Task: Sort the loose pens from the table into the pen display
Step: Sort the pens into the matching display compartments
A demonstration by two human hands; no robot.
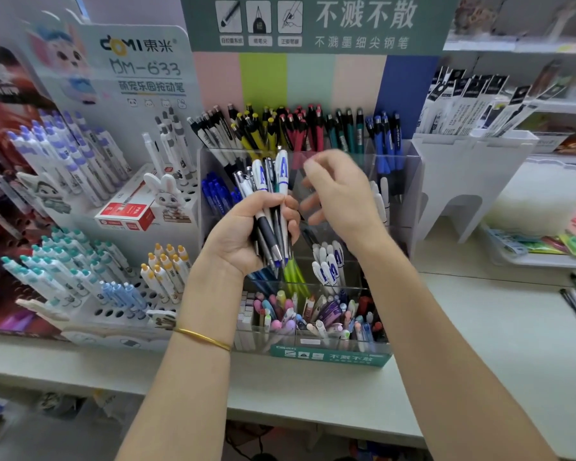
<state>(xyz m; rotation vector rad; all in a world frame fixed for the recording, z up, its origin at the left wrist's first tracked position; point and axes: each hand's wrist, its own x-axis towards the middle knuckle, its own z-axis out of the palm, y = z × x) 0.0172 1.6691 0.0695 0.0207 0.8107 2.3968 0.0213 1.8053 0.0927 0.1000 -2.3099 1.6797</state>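
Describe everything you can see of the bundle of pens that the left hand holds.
The bundle of pens is several plastic pens, mostly white with blue letter marks, some dark with silver tips. The left hand grips it round the middle, nearly upright, tips down, tops fanning out above the fingers. It is in front of the clear pen display.
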